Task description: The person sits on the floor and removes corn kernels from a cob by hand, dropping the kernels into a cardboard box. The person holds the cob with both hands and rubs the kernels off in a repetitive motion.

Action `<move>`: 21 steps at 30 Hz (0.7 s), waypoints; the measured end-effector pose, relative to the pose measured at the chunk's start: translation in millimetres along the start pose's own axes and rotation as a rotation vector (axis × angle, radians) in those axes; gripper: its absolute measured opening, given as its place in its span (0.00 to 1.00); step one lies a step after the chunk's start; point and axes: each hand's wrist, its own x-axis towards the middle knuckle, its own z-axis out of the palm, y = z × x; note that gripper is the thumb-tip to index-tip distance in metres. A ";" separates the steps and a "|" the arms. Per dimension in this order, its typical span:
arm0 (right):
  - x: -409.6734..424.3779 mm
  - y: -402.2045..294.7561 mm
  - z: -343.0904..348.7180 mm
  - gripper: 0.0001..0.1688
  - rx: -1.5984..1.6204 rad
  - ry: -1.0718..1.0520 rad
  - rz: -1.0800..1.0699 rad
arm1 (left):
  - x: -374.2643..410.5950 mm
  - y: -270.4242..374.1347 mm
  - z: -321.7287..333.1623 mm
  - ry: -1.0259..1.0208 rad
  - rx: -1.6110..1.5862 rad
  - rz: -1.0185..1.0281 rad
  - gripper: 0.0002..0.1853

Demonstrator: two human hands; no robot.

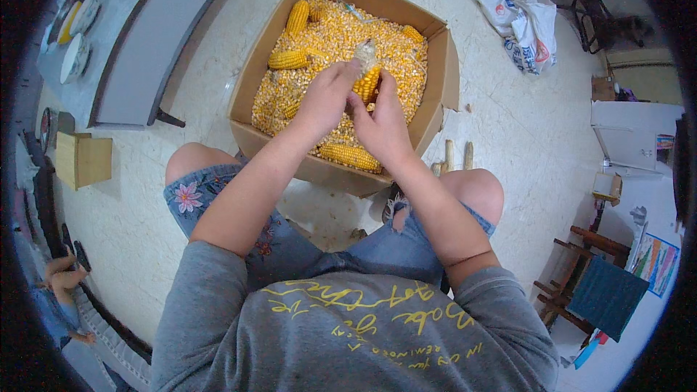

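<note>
Between my knees and a little forward stands an open cardboard box (326, 174) filled with loose yellow corn kernels (326, 27). Above the kernels, my left hand (329, 95) and my right hand (384, 120) both grip one partly shelled corn cob (366, 83). Its upper part is bare and pale, while yellow kernels remain on the part between my hands. Whole ears lie on the kernels: one at the upper left (297, 17), another below it (288, 59) and one along the near wall (350, 156). My fingertips partly hide the cob.
Bare cobs (448, 155) lie on the floor beside my right knee. White plastic bags (525, 27) are at the upper right. To the left are a grey bench (158, 43), a table with bowls (75, 58) and a wooden stool (84, 160). Another person (65, 288) is at the far lower left.
</note>
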 end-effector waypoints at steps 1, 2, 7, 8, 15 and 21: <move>0.5 0.3 -1.1 0.28 -0.005 -0.008 -0.018 | -0.4 0.3 1.7 0.023 0.133 0.072 0.20; 1.2 0.9 -2.4 0.29 -0.011 -0.016 -0.037 | -1.8 0.7 3.3 0.046 0.265 0.143 0.20; 2.6 13.5 3.0 0.31 -0.121 0.050 -0.255 | 0.6 2.8 -1.1 -0.012 0.318 -0.023 0.20; 2.1 14.1 3.9 0.31 -0.099 0.045 -0.251 | 2.4 -4.6 -1.8 -0.015 0.263 -0.013 0.20; 1.7 19.3 4.6 0.29 -0.068 0.009 -0.218 | 1.5 -6.3 0.2 -0.027 0.096 -0.030 0.20; -0.7 25.8 10.5 0.27 0.069 0.014 -0.138 | 4.8 -24.0 -2.9 0.076 0.247 0.029 0.19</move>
